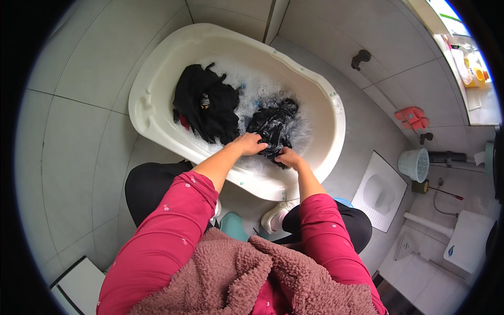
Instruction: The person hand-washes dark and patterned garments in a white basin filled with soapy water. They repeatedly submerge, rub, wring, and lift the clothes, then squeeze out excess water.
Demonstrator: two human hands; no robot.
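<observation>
A cream plastic bathtub (334, 130) before me holds soapy, foamy water (256, 78). My left hand (251, 144) is at the lower left edge of a soaked black garment (273, 120), its fingers bent over the cloth; its exact hold cannot be told. My right hand (288, 157) pinches the near right end of the same garment. Left of my hands lies a larger black cloth item (204, 106) with a small light patch on it. A bit of red fabric (184, 122) shows beneath its left side.
Tiled walls (78, 94) stand left and behind the tub. On the right are a squat toilet (380, 191), a light blue plastic basket (413, 164), a scrub brush (420, 187), a white cistern (468, 240) and pink slippers (412, 118) on the wall. My knees flank the tub's near side.
</observation>
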